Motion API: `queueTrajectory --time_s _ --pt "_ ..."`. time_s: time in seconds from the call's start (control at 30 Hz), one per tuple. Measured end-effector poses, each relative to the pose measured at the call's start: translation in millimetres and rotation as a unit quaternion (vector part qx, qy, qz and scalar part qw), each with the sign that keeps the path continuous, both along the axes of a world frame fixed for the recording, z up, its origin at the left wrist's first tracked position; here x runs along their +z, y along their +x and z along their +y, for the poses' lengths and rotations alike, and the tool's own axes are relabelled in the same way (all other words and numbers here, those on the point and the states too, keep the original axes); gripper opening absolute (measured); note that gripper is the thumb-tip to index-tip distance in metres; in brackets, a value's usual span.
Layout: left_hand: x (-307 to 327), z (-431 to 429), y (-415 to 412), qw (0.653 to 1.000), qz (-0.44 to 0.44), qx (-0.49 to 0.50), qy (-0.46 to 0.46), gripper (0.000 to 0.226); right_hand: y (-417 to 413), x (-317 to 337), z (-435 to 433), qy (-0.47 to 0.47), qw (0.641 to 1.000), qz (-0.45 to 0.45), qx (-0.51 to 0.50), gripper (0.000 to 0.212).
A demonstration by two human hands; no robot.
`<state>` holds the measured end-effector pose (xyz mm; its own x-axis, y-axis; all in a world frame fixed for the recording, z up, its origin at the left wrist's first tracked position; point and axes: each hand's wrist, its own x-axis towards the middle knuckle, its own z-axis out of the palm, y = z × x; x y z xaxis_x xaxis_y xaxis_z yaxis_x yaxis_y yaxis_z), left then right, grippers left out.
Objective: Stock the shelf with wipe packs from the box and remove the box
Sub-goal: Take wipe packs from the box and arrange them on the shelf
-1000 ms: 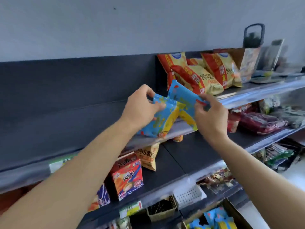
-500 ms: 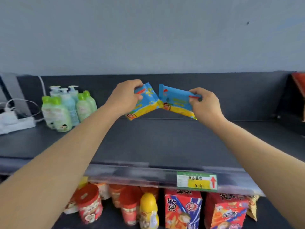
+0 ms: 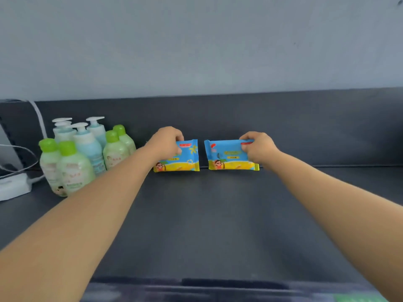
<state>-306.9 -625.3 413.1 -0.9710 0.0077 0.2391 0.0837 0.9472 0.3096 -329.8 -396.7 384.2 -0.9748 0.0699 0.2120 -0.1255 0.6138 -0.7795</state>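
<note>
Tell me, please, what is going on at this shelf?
A person is stocking the shelf with wipe packs. The left hand grips the left pack and the right hand grips the right pack. Both packs are upright at the back of the shelf, side by side with a gap between them. Bottles stand to the left. The box is not in view.

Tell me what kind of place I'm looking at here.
Probably a small shop's display shelf. Matching bottles stand grouped on the dark shelf, and the left hand and right hand hold the left wipe pack and right wipe pack upright against its back panel.
</note>
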Motion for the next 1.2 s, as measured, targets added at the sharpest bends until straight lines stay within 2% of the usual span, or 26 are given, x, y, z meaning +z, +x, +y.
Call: queueTrajectory --time_s 0.13,0.27,0.37,0.53,0.67,0.77,0.93,1.1,1.2 --pt "-8.5 -7.3 -24.6 1.0 -0.012 -0.016 0.0 0.026 -16.8 -8.3 -10.7 -0.006 1.0 -0.023 -0.003 0.023" --pt "-11.8 -9.4 -35.6 0.999 -0.001 -0.027 -0.018 0.025 -27.1 -10.1 -17.0 0.009 1.0 -0.01 -0.013 0.024" --pt "-19.2 -8.8 -36.5 0.998 0.037 -0.017 -0.039 0.023 -28.3 -16.2 -21.9 0.027 0.998 0.025 -0.042 0.02" --pt "-21.3 -10.2 -33.1 0.991 0.103 -0.002 -0.084 0.025 -23.7 -19.1 -29.9 0.009 0.993 0.057 -0.107 0.034" --pt "-26.7 -12.4 -29.5 0.983 0.15 0.02 -0.104 0.025 -20.6 -22.7 -34.1 0.032 0.988 0.064 -0.136 0.037" --pt "-26.9 -11.6 -23.6 0.981 0.151 0.018 -0.122 0.026 -16.9 -22.4 -35.9 0.038 0.987 0.062 -0.14 0.036" --pt "-20.3 -5.2 -7.5 0.976 0.161 0.022 -0.144 0.031 -5.4 -16.7 -33.6 0.103 0.978 0.097 -0.152 0.036" --pt "-8.9 24.0 14.9 0.977 0.171 -0.011 -0.129 0.025 14.6 -4.6 -22.5 0.136 0.977 0.131 -0.1 0.025" --pt "0.0 57.4 32.2 0.983 0.12 -0.046 -0.131 0.019 33.4 3.2 -5.5 0.158 0.974 0.145 -0.079 0.023"
